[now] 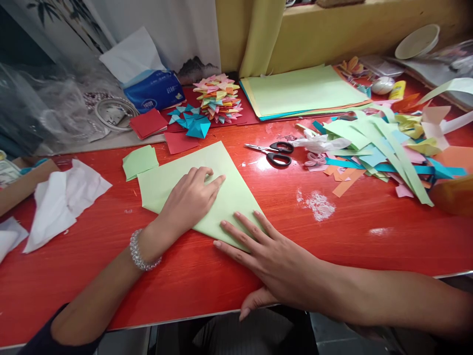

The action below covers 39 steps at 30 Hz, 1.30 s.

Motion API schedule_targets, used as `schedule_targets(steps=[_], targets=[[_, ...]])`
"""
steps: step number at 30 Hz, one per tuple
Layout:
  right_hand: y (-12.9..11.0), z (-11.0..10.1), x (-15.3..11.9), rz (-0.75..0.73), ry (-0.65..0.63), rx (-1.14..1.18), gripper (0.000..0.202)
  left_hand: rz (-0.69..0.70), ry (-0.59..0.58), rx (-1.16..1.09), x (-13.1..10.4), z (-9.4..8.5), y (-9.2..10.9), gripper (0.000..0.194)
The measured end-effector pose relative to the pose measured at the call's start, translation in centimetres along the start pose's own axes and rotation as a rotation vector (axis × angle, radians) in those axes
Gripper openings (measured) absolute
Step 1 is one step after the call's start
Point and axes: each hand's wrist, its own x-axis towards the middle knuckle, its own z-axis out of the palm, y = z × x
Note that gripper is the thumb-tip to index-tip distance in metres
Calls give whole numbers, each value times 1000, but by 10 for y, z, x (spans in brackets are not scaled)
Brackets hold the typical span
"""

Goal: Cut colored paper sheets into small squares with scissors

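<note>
A light green sheet of paper (pixel 199 165), folded along a slanting edge, lies flat on the red table in front of me. My left hand (pixel 192 197) rests on the middle of the sheet with its fingers curled in and its thumb pointing away; what lies beneath the curled fingers is hidden. My right hand (pixel 262 251) is flat and spread, its fingertips touching the sheet's near right corner and its thumb over the table edge. Beyond the left corner sits a small stack of green paper squares (pixel 139 162). Black-handled scissors (pixel 273 152) lie beyond the sheet on the right.
Paper strips and scraps (pixel 380 148) are heaped at right. Behind stand a stack of coloured sheets (pixel 303 91), a folded-paper stack (pixel 219 98), blue paper pieces (pixel 195 124), red squares (pixel 148 123) and a tissue pack (pixel 155 91). Crumpled tissues (pixel 64 202) lie left, near a cardboard box (pixel 29 185).
</note>
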Motion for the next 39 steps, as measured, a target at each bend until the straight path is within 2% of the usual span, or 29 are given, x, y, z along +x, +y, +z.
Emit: schedule_targets(steps=[6,12,17,23,28,31,33,35,36,39], targets=[[1,-7,3,6,4,2,96,90,36,151,-1,2,7,35],[-24,3,-5,183,120,-138,102,136,31,203,-1,-2,11,36],[-42,8,-34,275,214,-251,92,142,12,217,-2,-5,12,38],[-45,1,-80,292,177,-298,71,142,5,234,-3,-4,12,39],[-46,0,-94,319,174,-313,57,126,22,284,0,-6,10,38],[-47,1,-91,353,223,-294,53,162,71,262,-5,-22,30,38],[-48,3,-89,382,263,-273,49,285,108,111,-16,-36,57,36],[-49,6,-89,403,308,-240,46,483,72,-107,-33,-46,88,37],[-50,7,-89,409,325,-222,44,513,47,-174,-42,-48,102,40],[-50,9,-89,420,342,-217,40,448,25,-226,-64,-46,121,52]])
